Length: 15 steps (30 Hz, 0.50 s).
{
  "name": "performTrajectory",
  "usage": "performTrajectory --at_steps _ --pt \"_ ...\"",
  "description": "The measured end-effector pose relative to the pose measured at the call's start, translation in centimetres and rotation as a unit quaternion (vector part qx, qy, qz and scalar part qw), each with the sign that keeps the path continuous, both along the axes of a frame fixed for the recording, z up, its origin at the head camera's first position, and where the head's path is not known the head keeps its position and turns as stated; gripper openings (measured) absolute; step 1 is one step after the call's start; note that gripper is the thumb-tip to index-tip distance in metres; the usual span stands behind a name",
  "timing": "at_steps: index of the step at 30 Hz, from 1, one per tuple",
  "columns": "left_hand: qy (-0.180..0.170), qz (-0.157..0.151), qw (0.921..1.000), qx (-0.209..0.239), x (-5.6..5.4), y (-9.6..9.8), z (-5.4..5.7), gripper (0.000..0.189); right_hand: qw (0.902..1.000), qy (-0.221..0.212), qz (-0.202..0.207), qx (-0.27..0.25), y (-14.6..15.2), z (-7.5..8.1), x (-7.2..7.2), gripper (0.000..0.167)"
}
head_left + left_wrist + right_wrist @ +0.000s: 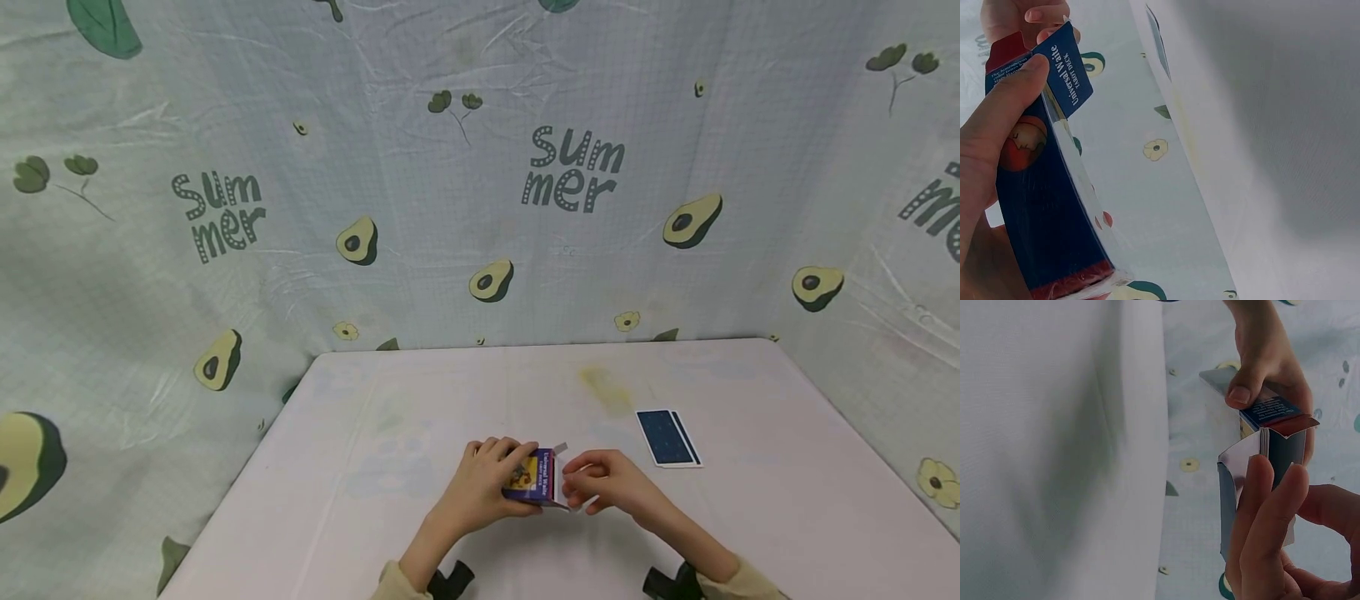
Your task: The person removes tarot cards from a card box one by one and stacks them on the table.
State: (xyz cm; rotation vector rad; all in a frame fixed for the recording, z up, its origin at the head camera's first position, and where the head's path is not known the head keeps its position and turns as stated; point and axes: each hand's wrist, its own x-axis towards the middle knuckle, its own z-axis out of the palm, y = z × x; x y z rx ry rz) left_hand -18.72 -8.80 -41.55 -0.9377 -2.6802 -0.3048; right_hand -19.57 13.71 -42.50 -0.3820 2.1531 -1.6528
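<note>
My left hand (491,483) grips a blue tarot card box (527,477) above the table, its thumb lying across one side. The box's lettered end flap (1069,75) stands folded out, and a red tab (1007,51) sticks out beside it. My right hand (611,481) is at the opened end, with its fingers (1269,519) slightly bent and extended over the opening and flap. Pale edges (1264,440) show inside the mouth of the box. Whether the right fingertips touch them is hidden.
Blue-backed cards (666,438) lie slightly fanned on the white table (420,392), to the right of the hands. A yellowish stain (606,390) marks the tabletop. Behind stands a pale curtain (450,192) printed with avocados and lettering.
</note>
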Motion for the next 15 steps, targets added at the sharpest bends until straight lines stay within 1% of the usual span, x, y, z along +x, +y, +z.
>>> performTrajectory --at_steps 4,9,15 --pt "0.001 -0.002 1.0000 0.000 0.06 0.00 -0.21 0.075 0.9999 -0.007 -0.010 0.011 -0.40 0.02 0.03 0.037" --pt "0.004 -0.009 1.0000 0.000 0.19 0.02 -0.22 0.074 0.9994 -0.022 -0.023 0.014 -0.76 -0.31 0.00 0.041" --pt "0.006 -0.019 0.9998 -0.002 0.33 0.06 -0.09 0.074 0.9993 -0.026 -0.025 0.012 -1.01 -0.84 0.12 0.044"
